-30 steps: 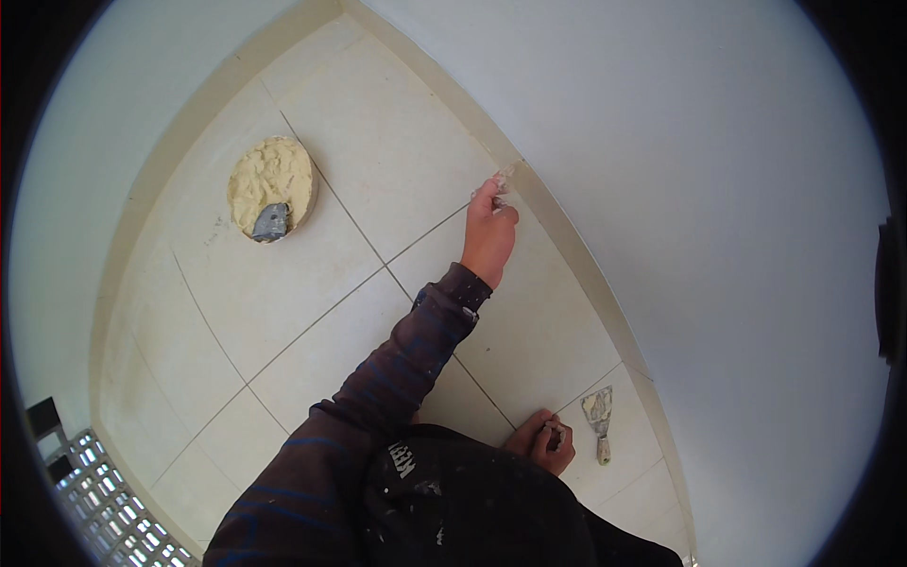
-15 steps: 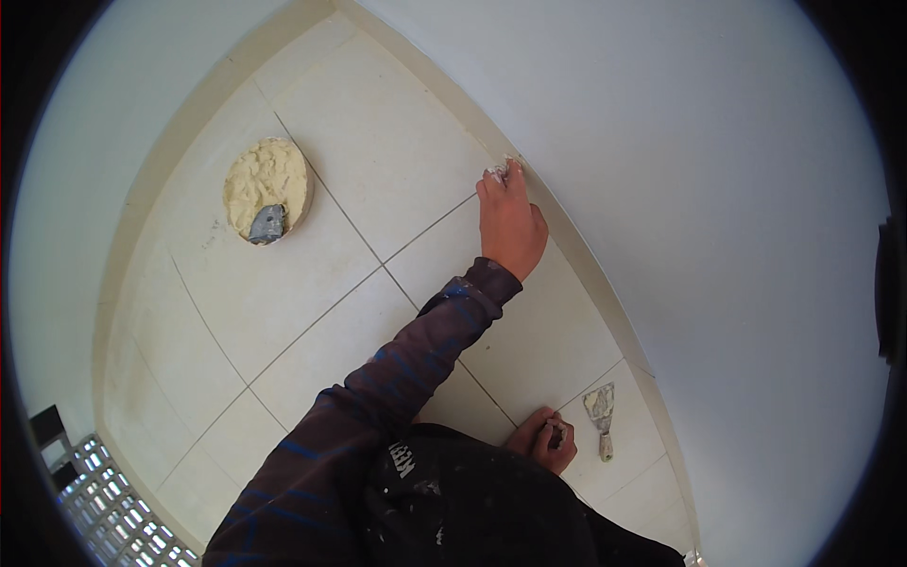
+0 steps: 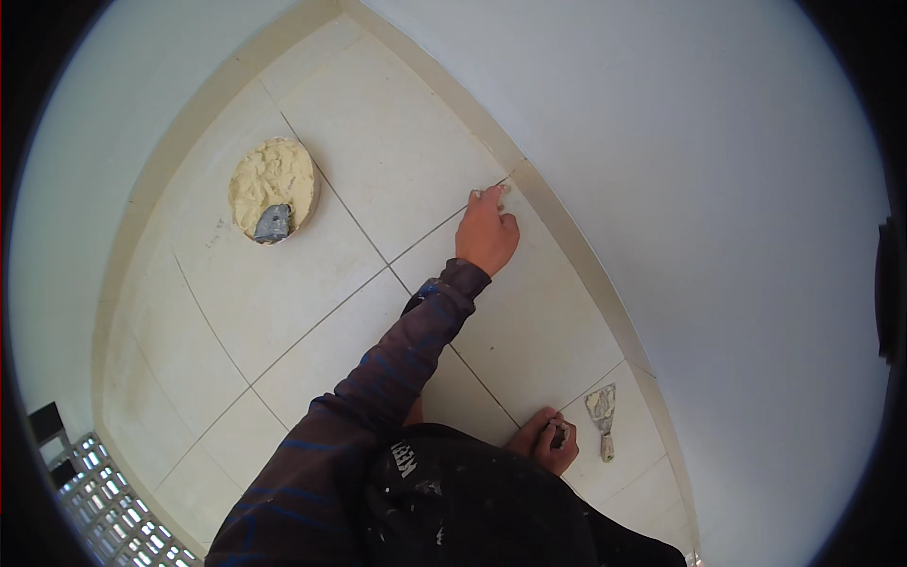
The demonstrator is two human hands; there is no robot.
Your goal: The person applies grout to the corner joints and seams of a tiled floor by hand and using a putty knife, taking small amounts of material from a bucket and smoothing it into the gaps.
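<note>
My left hand (image 3: 487, 231) reaches down to the floor beside the skirting (image 3: 567, 231), fingers curled around a small whitish crumpled thing (image 3: 503, 194), too small to name. Low in the view, my right hand (image 3: 550, 439) rests curled near the tiles, white smears on it; whatever it holds is unclear. Just right of it lies a putty knife (image 3: 602, 416) coated with pale paste. A round tub of cream paste (image 3: 265, 178) stands at the upper left, a grey flat blade (image 3: 272, 222) resting in its near side.
Pale walls (image 3: 746, 217) with tan skirting meet in a corner at the top and border the tiled floor (image 3: 227, 302). A metal grille (image 3: 109, 491) and dark frame pieces (image 3: 45, 422) show at the lower left. My dark-sleeved arm crosses the middle.
My left hand moved up and right toward the skirting, then back down and left onto the tile beside it. My right hand, the tub and the putty knife stay in place.
</note>
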